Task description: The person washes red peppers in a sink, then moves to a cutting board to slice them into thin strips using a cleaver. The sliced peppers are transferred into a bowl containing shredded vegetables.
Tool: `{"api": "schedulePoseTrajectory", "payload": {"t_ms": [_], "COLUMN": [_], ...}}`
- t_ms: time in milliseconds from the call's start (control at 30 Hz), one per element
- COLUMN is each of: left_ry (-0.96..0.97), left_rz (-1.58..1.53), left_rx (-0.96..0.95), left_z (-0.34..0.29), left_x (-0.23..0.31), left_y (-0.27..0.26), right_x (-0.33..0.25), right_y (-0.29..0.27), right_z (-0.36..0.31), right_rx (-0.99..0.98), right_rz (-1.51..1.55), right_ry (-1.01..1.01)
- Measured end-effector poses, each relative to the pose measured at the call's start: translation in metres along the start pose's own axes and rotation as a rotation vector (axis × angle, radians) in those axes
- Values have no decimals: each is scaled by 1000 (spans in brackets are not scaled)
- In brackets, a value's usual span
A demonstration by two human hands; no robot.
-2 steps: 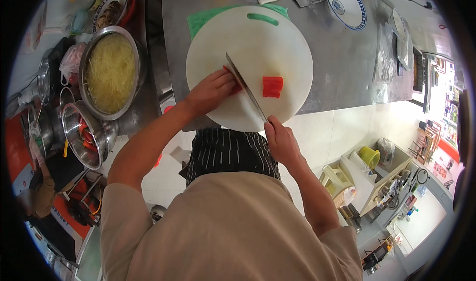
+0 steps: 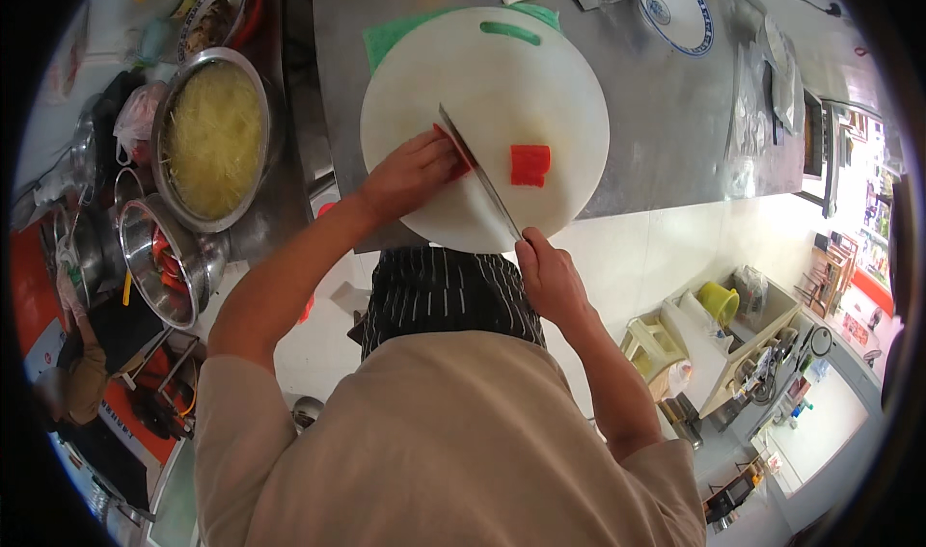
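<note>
Bunched, the left hand held a red piece against the smooth, round white board; the right hand clenched a long, metal-bladed knife.

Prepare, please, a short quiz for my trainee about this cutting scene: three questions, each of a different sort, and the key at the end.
1. Which hand holds the long knife?
2. Fill in the colour: the large metal bowl at the left contains thin ____ shreds.
3. Multiple choice: where does the red piece to the right of the blade lie?
a) on the round white board
b) inside the large metal bowl
c) on the floor

Key:
1. The right hand.
2. Yellow.
3. a
</note>
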State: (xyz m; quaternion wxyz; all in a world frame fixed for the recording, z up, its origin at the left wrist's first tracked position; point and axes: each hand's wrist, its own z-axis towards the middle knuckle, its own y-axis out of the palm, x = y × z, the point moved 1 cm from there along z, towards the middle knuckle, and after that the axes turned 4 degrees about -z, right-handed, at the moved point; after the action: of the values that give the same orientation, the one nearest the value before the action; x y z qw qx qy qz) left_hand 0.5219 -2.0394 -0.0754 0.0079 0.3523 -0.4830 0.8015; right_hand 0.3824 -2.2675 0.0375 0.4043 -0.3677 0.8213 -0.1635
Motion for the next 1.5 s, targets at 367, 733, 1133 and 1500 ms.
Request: {"api": "schedulePoseTrajectory", "payload": {"t_ms": [367, 733, 1133, 1500], "left_ry": [-23, -75, -640, -563], "left_rz": [-59, -76, -334, -423], "left_rx": [18, 79, 227, -331], "left_z": [0, -10, 29, 93], "left_x": [-1, -4, -7, -3], "left_y": [-2, 6, -60, -18], "right_x": [3, -1, 45, 58], "right_y": [21, 11, 2, -24], "right_z": [28, -6, -18, -40], "right_rx": [63, -3, 306, 271], "right_rz": [114, 111, -359, -440], "right_ry": [-6, 91, -221, -404]}}
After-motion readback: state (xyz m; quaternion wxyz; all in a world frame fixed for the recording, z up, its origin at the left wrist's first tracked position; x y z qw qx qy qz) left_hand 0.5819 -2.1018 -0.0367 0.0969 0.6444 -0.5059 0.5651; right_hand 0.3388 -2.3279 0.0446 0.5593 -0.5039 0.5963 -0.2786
